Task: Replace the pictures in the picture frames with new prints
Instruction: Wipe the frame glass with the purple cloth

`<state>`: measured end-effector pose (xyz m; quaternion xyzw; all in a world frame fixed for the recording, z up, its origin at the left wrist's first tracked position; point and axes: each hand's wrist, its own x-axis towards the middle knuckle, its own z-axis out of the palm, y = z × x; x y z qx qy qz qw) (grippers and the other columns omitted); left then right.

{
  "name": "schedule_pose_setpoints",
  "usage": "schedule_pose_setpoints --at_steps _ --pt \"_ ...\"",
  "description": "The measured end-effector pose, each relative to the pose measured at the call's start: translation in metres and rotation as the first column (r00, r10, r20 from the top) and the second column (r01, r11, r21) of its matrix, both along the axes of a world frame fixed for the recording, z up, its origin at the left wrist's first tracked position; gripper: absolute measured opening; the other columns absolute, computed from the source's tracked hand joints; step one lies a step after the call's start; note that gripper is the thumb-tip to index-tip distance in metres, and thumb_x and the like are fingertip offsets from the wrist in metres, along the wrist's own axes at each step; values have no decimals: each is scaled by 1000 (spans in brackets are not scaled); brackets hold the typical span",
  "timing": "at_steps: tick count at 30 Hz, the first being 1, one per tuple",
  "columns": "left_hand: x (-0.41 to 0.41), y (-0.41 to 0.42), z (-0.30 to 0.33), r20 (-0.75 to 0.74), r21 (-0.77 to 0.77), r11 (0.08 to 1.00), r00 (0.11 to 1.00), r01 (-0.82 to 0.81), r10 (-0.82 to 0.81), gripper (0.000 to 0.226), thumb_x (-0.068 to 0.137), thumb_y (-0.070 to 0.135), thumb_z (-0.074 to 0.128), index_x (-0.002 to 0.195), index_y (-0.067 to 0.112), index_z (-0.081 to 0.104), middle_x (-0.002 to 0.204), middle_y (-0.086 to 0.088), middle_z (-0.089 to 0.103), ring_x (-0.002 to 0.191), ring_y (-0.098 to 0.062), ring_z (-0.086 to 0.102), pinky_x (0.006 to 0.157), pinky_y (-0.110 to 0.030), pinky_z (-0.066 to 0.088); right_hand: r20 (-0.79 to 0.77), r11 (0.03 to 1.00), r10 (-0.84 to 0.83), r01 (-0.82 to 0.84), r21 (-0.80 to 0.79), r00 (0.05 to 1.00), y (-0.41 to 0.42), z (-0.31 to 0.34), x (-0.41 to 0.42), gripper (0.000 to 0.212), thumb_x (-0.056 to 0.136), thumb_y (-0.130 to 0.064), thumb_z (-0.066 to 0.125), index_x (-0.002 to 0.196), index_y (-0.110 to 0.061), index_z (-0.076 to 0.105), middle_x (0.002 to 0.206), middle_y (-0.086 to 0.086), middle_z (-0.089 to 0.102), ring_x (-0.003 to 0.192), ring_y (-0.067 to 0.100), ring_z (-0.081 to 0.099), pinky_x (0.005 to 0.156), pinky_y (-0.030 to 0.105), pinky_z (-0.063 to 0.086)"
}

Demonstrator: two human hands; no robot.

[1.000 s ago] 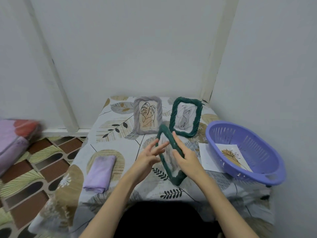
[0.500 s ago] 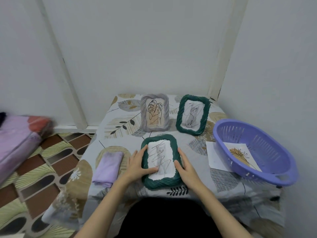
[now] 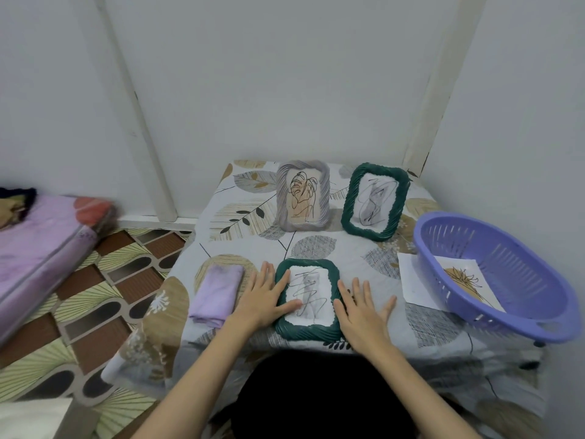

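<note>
Left hand (image 3: 264, 297) flat on green frame (image 3: 306, 331), fingers straight

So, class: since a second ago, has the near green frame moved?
Yes. The near green frame, earlier held up on edge before the standing green frame, now lies flat on the table, nearer the person.

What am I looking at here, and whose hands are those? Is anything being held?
No machine here: a person wears a camera on the head, looking down at their own hands. The left hand lies flat, its fingers touching the green frame that lies face up on the table. The right hand rests open on the cloth just beside that frame. Nothing is gripped. Behind stand a grey frame and a second green frame. A folded purple cloth lies left; a purple basket holding a print sits right.
</note>
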<state>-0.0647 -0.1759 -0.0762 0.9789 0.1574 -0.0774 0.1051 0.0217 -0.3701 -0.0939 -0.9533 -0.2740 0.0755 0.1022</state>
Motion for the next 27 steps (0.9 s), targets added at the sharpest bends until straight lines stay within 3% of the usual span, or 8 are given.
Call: schedule_pose_setpoints --at_steps 3,5,8,11,19,23,25,27 --pt "-11 7 1 228 26 984 959 -179 168 75 86 66 9 147 24 16 157 -9 10 145 -25 0 116 -42 1 -16 1000 -7 7 -7 1000 0 1 0 53 97 -49 11 147 -35 0 157 2 -11 143 19 -16 101 64 -20" --pt "-23 22 4 428 -37 916 822 -401 377 62 90 52 15 140 22 35 149 -13 31 140 -31 21 115 -46 16 -17 1000 -7 7 -9 1000 0 2 1 53 97 -49 12 147 -34 1 157 2 -11 143 20 -16 102 63 -19" --pt "-41 49 9 255 -274 761 719 -588 647 40 93 29 40 134 30 40 142 -15 38 132 -37 29 109 -49 24 -16 1000 -2 2 -10 1000 4 5 3 53 98 -47 14 148 -32 5 157 4 -10 143 21 -15 104 64 -15" --pt "-50 64 7 109 -337 756 774 -561 624 38 88 31 54 124 38 47 134 -9 48 125 -31 38 103 -43 29 -40 1000 -8 8 0 999 6 6 2 52 98 -45 15 148 -32 6 157 5 -8 143 21 -14 106 63 -12" --pt "-49 59 30 327 -626 732 761 -269 560 37 70 3 75 103 17 67 122 -1 56 116 -17 45 97 -30 34 -106 998 -23 30 61 994 8 7 -2 52 99 -43 19 148 -30 9 157 6 -3 144 20 -10 108 60 -12" --pt "-45 44 44 263 -905 420 687 -68 677 38 77 -1 66 107 23 66 120 -2 53 108 -23 52 92 -45 48 -64 951 38 -16 308 997 7 19 -7 51 98 -40 34 146 -36 16 156 3 10 145 19 -1 113 50 -6" --pt "-38 25 54 156 -987 128 729 94 667 45 82 -13 50 116 14 59 124 -4 50 104 -22 53 77 -37 54 -131 763 142 -24 646 981 14 38 -13 47 94 -33 48 137 -43 31 150 -2 30 141 17 22 112 30 18" --pt "-31 6 59 152 -983 15 760 184 632 51 81 -19 44 123 8 54 125 -4 51 106 -20 54 67 -28 56 -348 535 296 147 832 890 27 59 -20 48 90 -24 57 128 -45 39 136 -4 48 123 15 49 93 17 43"
